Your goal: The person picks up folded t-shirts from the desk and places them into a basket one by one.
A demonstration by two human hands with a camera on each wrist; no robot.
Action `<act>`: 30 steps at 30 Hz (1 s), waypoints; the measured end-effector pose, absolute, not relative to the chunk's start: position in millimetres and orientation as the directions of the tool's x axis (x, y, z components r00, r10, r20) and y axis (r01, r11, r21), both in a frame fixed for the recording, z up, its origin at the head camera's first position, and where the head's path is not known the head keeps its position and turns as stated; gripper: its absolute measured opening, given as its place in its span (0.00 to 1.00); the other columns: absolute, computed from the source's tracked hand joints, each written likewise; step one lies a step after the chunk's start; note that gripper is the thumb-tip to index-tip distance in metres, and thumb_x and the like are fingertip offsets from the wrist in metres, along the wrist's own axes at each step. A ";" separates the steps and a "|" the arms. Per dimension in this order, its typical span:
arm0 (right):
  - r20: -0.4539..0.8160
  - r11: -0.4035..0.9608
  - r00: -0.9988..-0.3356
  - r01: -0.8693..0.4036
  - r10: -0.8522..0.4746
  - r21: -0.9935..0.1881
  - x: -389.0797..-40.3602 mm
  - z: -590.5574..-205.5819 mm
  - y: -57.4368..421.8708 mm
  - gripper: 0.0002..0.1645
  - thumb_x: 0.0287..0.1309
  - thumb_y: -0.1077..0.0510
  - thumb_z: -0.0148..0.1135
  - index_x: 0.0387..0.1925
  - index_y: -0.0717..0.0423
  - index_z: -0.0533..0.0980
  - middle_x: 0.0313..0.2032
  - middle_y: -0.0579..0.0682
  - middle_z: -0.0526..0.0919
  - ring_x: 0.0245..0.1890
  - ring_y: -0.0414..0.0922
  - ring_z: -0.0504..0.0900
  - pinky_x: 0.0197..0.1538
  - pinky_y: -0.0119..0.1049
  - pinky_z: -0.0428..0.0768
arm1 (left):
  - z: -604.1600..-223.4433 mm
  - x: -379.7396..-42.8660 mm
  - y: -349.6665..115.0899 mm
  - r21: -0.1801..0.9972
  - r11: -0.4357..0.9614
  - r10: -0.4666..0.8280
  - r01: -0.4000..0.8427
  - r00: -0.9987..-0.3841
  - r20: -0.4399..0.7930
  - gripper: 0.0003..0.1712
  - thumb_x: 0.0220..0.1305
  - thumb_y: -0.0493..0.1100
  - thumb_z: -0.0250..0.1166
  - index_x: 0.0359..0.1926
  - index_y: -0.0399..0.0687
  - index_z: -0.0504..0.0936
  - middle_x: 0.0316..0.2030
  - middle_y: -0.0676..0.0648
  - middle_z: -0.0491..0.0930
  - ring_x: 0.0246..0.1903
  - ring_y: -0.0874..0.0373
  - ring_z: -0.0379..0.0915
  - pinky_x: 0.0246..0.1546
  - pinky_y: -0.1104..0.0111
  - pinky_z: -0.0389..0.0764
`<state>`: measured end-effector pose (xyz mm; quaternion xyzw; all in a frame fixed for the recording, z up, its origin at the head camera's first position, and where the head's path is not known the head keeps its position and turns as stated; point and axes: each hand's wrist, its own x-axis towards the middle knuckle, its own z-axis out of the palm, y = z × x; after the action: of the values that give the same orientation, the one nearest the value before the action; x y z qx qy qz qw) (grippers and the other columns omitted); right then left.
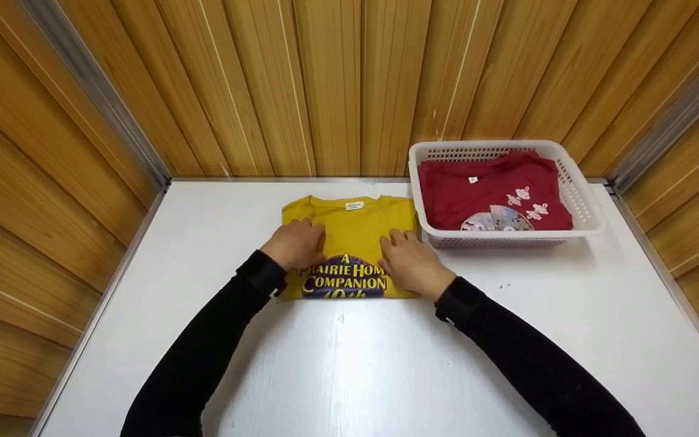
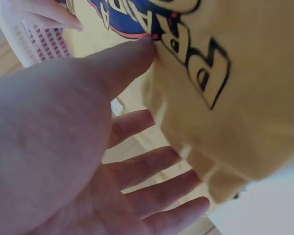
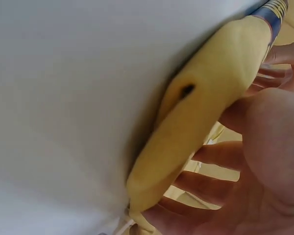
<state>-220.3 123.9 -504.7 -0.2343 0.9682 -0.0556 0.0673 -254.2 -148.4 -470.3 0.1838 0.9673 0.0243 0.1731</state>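
A folded yellow T-shirt (image 1: 361, 230) lies on the white table, neckline towards the back wall, with purple-backed lettering near its front edge. On its left part rests the left hand (image 1: 297, 244). The left wrist view shows that hand's thumb (image 2: 132, 56) against the lettering and its other fingers spread over the yellow cloth. The right hand (image 1: 410, 262) touches the shirt's right part, fingers slightly bent. Seen from the right wrist, the folded side edge of the shirt (image 3: 206, 98) bulges in front of the right hand's fingers (image 3: 218, 154); some fingertips are hidden.
A white plastic basket (image 1: 589, 224) stands at the back right, close beside the yellow shirt. Inside lies a folded dark red garment (image 1: 446, 194) with a pale print. Wood-patterned walls (image 1: 325, 91) enclose the white table (image 1: 349, 364) at the back and both sides.
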 end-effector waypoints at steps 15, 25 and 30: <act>-0.062 0.843 -0.843 -0.525 -0.534 -0.118 -188.1 -503.2 130.1 0.33 0.78 0.38 0.65 0.67 0.61 0.79 0.60 0.66 0.82 0.55 0.65 0.78 0.55 0.58 0.85 | -473.4 -217.2 -151.5 0.126 0.920 0.392 0.371 -0.874 -0.288 0.37 0.70 0.61 0.77 0.67 0.42 0.78 0.74 0.29 0.75 0.65 0.31 0.78 0.71 0.41 0.80; -0.079 0.824 -0.824 -0.545 -0.560 -0.156 -172.0 -497.6 139.7 0.35 0.74 0.35 0.69 0.65 0.57 0.80 0.57 0.62 0.81 0.51 0.60 0.76 0.50 0.54 0.84 | -476.6 -197.8 -160.6 0.151 0.908 0.418 0.391 -0.864 -0.279 0.39 0.66 0.65 0.78 0.67 0.49 0.79 0.73 0.32 0.74 0.66 0.34 0.75 0.72 0.42 0.78; 0.009 0.820 -0.855 -0.499 -0.518 -0.280 -194.7 -493.4 139.4 0.21 0.79 0.51 0.66 0.63 0.59 0.83 0.62 0.64 0.81 0.60 0.63 0.77 0.66 0.57 0.82 | -472.0 -217.0 -180.8 0.253 0.895 0.419 0.368 -0.887 -0.193 0.23 0.76 0.53 0.73 0.62 0.46 0.86 0.60 0.38 0.82 0.58 0.41 0.79 0.64 0.47 0.83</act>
<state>-194.7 139.4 -493.4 -0.2667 0.9533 -0.1375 0.0339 -217.0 -180.8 -472.0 0.2037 0.9656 0.1054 0.1223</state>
